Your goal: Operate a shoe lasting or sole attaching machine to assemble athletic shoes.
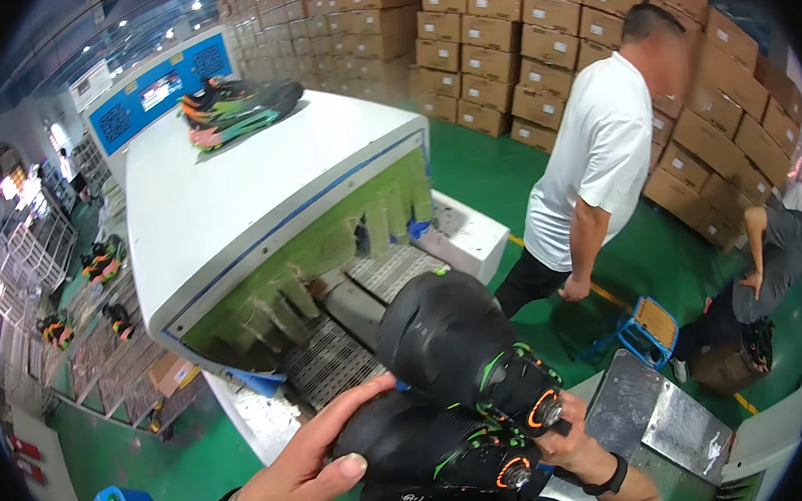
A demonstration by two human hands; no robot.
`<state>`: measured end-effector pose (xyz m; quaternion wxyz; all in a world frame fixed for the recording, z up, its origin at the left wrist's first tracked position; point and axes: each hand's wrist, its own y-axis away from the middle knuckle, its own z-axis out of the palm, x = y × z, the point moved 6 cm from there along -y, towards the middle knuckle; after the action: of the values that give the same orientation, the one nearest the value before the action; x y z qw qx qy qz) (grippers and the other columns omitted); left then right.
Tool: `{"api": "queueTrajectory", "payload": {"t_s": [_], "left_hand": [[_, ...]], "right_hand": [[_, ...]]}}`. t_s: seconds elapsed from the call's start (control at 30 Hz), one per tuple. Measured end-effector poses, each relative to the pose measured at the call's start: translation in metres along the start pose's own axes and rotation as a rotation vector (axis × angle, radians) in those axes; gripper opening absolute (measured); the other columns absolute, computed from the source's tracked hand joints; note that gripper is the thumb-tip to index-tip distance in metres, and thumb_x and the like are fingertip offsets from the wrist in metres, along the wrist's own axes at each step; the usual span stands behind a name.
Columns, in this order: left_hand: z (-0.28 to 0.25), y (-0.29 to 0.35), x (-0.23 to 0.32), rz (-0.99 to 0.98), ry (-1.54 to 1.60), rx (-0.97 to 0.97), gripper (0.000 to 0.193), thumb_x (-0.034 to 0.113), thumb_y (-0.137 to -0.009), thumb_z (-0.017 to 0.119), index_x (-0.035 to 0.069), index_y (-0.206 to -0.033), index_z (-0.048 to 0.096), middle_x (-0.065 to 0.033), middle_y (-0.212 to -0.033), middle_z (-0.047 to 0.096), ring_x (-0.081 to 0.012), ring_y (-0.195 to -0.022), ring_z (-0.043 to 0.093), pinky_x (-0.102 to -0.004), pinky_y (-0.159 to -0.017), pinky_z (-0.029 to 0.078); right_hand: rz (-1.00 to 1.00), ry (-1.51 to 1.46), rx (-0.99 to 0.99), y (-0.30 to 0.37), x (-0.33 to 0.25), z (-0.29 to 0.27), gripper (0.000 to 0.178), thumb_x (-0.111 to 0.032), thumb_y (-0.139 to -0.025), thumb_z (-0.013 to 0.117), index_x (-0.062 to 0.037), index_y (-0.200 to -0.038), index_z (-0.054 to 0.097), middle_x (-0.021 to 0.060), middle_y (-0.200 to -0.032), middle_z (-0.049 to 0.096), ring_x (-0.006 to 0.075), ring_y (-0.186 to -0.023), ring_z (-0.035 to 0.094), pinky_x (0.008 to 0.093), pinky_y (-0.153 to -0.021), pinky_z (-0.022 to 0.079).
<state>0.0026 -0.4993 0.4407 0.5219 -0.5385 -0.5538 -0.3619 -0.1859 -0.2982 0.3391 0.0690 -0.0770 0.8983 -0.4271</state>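
Note:
Two black shoe uppers with green and orange trim are held close in front of me, each filled out and with a metal fitting in its orange-edged opening. The upper shoe (445, 336) has its toe toward the machine; the lower shoe (388, 440) lies beside it, nearer me. My left hand (309, 460) grips the lower shoe's toe, thumb on the near side and fingers along the far side. My right hand (566, 431) is closed around the upper shoe's end by its metal fitting, fingers partly hidden. Just beyond the toes is the perforated metal conveyor (335, 364) of a white machine (274, 190).
Multicoloured shoes (239, 111) rest on the machine's top. Torn green flaps (283, 302) hang over its opening. A person in a white shirt (591, 151) stands right; another person (773, 249) is farther right. A blue-framed stool (650, 330), metal-topped table (654, 419) and stacked cartons (536, 51) are there too.

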Motion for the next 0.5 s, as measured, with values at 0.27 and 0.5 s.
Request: {"api": "queueTrajectory", "payload": {"t_s": [0.27, 0.5], "left_hand": [[-0.016, -0.027, -0.002, 0.140, -0.003, 0.216, 0.061, 0.019, -0.091, 0.059, -0.007, -0.140, 0.035, -0.0205, -0.129, 0.049, -0.0259, -0.110, 0.057, -0.0365, -0.097, 0.043], [-0.011, -0.051, 0.014, 0.050, -0.217, 0.224, 0.043, 0.022, -0.090, 0.059, -0.009, -0.121, 0.055, -0.0192, -0.109, 0.064, -0.0265, -0.098, 0.063, -0.0347, -0.086, 0.048]], "right_hand": [[-0.013, -0.012, 0.000, 0.012, -0.007, -0.021, 0.026, -0.010, -0.055, 0.071, -0.0173, -0.079, 0.065, 0.0041, -0.077, 0.066, 0.0194, -0.069, 0.063, 0.0302, -0.053, 0.045], [0.008, -0.002, 0.020, 0.019, -0.032, -0.030, 0.023, -0.019, -0.052, 0.067, -0.0161, -0.074, 0.063, 0.0035, -0.063, 0.054, 0.0238, -0.080, 0.059, 0.0351, -0.064, 0.045]]}}
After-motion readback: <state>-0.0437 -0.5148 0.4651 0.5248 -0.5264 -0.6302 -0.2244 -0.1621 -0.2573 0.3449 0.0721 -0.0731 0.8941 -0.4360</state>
